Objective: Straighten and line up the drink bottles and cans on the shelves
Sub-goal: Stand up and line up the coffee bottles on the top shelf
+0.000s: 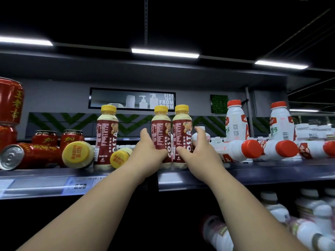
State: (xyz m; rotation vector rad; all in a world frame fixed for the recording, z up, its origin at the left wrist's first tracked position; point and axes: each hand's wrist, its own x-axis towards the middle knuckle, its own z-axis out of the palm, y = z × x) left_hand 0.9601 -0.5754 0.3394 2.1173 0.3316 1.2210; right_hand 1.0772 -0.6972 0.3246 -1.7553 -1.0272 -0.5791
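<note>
At shelf edge (pixel 253 175), hands (pixel 148 151) (pixel 198 151) around bottles (pixel 160 129) (pixel 181 129)

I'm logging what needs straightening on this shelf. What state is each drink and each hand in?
Left Costa bottle, upright, untouched.
Middle Costa bottle, upright, gripped by left hand.
Right Costa bottle, upright, gripped by right hand.
Two yellow-capped bottles, lying, caps forward.
Front red can, lying on its side.
Two rear white bottles, upright.
Three front white bottles, lying down.
</note>
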